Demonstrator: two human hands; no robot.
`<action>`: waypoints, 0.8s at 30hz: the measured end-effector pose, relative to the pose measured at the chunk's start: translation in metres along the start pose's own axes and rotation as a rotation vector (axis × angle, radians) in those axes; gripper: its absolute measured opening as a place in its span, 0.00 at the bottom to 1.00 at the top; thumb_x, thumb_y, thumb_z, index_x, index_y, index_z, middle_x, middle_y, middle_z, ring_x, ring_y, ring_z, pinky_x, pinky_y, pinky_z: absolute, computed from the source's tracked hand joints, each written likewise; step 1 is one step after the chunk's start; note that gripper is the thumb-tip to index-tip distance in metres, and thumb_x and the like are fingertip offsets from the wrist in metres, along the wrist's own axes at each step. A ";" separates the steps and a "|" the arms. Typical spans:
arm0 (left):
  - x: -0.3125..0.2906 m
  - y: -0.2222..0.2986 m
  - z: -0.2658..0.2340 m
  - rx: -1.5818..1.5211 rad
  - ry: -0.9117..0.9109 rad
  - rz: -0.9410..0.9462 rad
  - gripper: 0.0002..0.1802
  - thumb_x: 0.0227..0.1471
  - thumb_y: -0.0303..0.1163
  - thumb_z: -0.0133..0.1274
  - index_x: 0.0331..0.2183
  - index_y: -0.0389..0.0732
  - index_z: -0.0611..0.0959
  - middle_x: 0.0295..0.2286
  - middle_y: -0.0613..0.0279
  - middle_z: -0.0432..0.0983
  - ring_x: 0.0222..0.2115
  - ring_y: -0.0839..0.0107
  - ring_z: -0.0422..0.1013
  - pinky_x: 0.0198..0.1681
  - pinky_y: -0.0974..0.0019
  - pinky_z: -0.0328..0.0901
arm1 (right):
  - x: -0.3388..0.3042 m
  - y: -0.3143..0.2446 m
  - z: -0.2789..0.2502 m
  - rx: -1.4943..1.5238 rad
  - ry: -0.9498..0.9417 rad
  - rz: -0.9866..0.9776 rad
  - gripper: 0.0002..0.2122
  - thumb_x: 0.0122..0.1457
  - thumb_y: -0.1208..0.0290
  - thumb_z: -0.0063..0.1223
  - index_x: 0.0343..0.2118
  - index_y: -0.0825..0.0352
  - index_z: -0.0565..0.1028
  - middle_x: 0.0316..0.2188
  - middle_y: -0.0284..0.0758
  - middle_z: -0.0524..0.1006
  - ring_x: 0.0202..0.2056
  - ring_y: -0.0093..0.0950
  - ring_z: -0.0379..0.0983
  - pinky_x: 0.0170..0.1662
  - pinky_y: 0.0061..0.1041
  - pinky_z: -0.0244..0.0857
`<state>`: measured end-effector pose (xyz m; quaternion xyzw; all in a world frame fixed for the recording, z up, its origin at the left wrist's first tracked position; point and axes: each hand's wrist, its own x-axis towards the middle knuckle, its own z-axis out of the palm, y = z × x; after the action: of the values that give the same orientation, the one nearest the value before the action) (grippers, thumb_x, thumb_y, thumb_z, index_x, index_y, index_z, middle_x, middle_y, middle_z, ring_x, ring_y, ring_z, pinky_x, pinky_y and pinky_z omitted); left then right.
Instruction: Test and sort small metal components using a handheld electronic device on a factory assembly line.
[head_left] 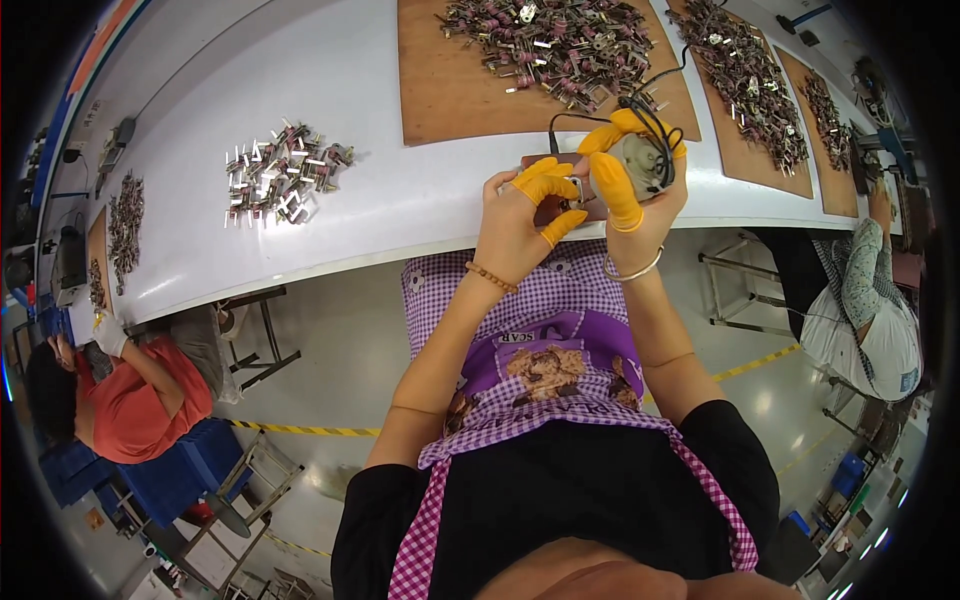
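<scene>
Left hand [512, 222], yellow finger cots: thumb and fingertips pinching a small metal part [576, 187] above the front edge of the table [370, 205]. Right hand [642, 212], similarly covered, fingers curled round a grey rounded object [640, 165], just beside it. Loose metal parts [283, 175] heaped leftward; larger heap [560, 50] on brown board [430, 95] beyond

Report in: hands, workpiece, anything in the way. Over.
Left hand: at small metal part, grip unclear. Right hand: gripping round grey object. Black cable looped over that object, possibly in the way.
</scene>
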<state>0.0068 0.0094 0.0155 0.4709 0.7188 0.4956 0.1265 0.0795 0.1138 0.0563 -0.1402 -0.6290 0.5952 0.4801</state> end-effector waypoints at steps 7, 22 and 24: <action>-0.001 -0.002 0.000 -0.009 0.013 -0.008 0.14 0.37 0.34 0.60 0.31 0.45 0.78 0.38 0.69 0.76 0.39 0.72 0.69 0.51 0.62 0.48 | -0.001 -0.001 0.000 -0.011 -0.019 -0.035 0.20 0.48 0.80 0.55 0.44 0.70 0.63 0.29 0.41 0.72 0.25 0.28 0.71 0.30 0.20 0.67; -0.001 -0.002 0.000 -0.003 0.028 0.017 0.18 0.37 0.35 0.60 0.35 0.45 0.78 0.38 0.68 0.75 0.36 0.71 0.69 0.50 0.62 0.49 | -0.003 -0.005 0.012 0.078 -0.020 -0.009 0.23 0.39 0.80 0.63 0.42 0.69 0.67 0.35 0.37 0.75 0.31 0.26 0.74 0.34 0.19 0.67; -0.001 -0.002 0.001 -0.001 0.033 0.022 0.18 0.37 0.35 0.60 0.36 0.45 0.78 0.38 0.68 0.76 0.35 0.71 0.69 0.50 0.62 0.49 | -0.003 -0.005 0.012 0.087 -0.031 -0.038 0.23 0.39 0.79 0.64 0.41 0.69 0.68 0.34 0.38 0.75 0.30 0.25 0.74 0.32 0.18 0.68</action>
<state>0.0068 0.0089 0.0127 0.4704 0.7153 0.5051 0.1094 0.0733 0.1030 0.0619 -0.0981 -0.6125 0.6146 0.4873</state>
